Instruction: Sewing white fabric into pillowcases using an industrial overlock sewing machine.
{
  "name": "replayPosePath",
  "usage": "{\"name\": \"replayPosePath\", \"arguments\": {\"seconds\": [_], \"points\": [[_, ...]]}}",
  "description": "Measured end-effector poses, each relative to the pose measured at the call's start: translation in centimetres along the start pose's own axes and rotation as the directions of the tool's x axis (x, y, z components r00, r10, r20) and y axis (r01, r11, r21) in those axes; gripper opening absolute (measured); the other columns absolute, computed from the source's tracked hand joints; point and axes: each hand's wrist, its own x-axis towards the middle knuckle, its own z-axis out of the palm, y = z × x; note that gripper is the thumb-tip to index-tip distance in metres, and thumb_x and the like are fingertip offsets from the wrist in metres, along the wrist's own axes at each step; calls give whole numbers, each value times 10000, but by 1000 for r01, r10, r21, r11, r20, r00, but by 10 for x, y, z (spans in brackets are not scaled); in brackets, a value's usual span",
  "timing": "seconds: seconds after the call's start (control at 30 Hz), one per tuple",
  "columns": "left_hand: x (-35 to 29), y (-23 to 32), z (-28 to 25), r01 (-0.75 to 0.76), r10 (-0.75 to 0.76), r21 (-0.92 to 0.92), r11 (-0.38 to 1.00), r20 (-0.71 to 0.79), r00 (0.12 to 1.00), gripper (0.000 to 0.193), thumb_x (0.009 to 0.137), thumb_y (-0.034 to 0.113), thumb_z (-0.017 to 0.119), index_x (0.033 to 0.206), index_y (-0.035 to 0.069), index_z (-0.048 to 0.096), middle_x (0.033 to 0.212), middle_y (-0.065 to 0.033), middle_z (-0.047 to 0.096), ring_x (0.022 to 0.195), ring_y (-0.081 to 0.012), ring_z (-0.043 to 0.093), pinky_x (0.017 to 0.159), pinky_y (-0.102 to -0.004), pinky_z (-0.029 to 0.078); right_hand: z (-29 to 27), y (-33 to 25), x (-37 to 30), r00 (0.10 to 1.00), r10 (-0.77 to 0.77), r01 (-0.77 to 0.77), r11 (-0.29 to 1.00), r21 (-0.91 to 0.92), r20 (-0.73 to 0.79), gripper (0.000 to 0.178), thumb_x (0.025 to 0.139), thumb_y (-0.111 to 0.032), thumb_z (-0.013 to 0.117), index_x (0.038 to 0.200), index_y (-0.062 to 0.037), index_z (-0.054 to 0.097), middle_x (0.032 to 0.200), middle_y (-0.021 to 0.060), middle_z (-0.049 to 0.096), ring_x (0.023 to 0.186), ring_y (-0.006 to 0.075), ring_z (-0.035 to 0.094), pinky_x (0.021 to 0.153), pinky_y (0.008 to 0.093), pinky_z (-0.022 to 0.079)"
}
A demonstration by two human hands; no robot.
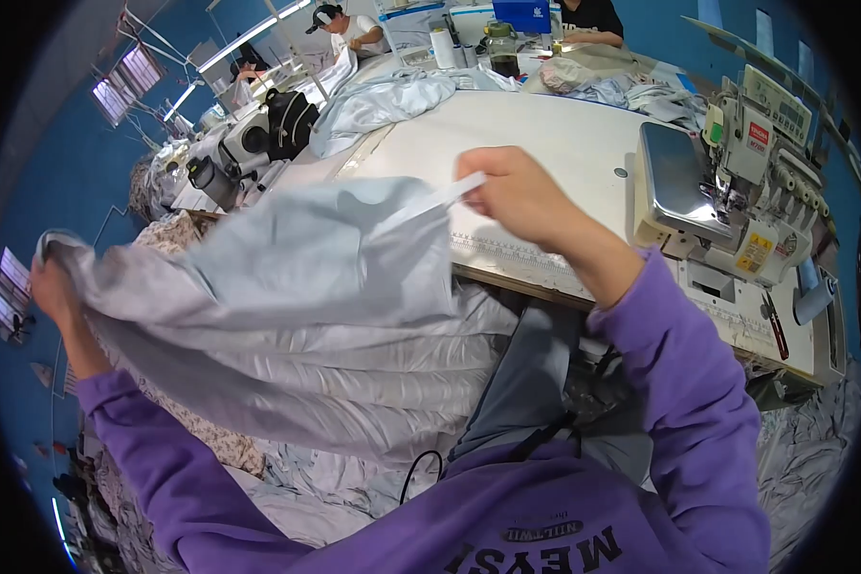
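A large piece of shiny light-grey fabric (287,253) is stretched between my hands, partly blurred by motion. My left hand (55,287), far out at the left, is closed on its bunched edge. Over the front of the white table my right hand (517,191) pinches the end of a narrow white strip (430,204). That strip runs down to the left onto the fabric; where it is joined, I cannot tell. Below the raised part, more of the same fabric hangs in folds (373,383) across my lap and to the left of it.
An overlock sewing machine (751,182) stands on the right of the white table (545,120). A red-handled hand tool (775,325) lies before it. Fabric piles (383,100) and a jar (502,50) are at the back. Another person (349,33) sits beyond; a black bag (290,124) is at left.
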Motion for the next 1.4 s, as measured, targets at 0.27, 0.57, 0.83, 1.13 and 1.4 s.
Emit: {"name": "replayPosePath", "arguments": {"seconds": [0.27, 0.57, 0.83, 1.13, 1.4], "points": [[-50, 15, 29, 85, -63, -45, 995, 368, 928, 544, 772, 261, 657, 1240, 24, 515, 1068, -120, 623, 946, -211, 583, 816, -282, 435, 73, -3, 7, 965, 139, -260, 611, 748, 221, 197, 831, 6, 337, 775, -44, 518, 662, 21, 481, 538, 133, 447, 531, 259, 418], [-259, 221, 14, 292, 334, -417, 861, 895, 295, 555, 766, 192, 682, 1235, 0, 454, 1252, -137, 492, 1169, -272, 451, 977, -389, 348, 114, -52, 1, 967, -127, -23, 822, 569, 222, 126, 877, -82, 435, 887, 2, 528, 779, 81, 551, 755, 178, 572, 648, 286, 478], [-156, 145, -81, 441, 478, -895, -71, 357, 803, 314, 879, 247, 497, 1109, 35, 521, 1026, -77, 542, 957, -172, 510, 832, -274, 413, 123, 197, -74, 741, 183, 284, 786, -549, 646, 320, 765, -315, 625, 992, -89, 628, 873, 132, 632, 908, 329, 560, 865, 436, 389], [-179, 169, -89, -95, 470, -647, 757, 437, 767, 321, 917, 171, 467, 1179, -12, 502, 1133, -114, 518, 1042, -178, 490, 909, -280, 376, 119, 228, -67, 974, 67, 2, 952, -305, 216, 322, 701, -20, 487, 1013, -21, 569, 871, 232, 604, 811, 398, 580, 692, 397, 468], [-292, 160, -11, 208, 288, -357, 911, 909, 302, 462, 698, 120, 694, 1116, -3, 541, 1131, -151, 550, 1012, -270, 542, 895, -346, 416, 117, -26, -5, 832, -397, 545, 713, -441, 387, 246, 674, -188, 588, 865, -37, 555, 752, 192, 603, 729, 385, 589, 662, 464, 460]]}}
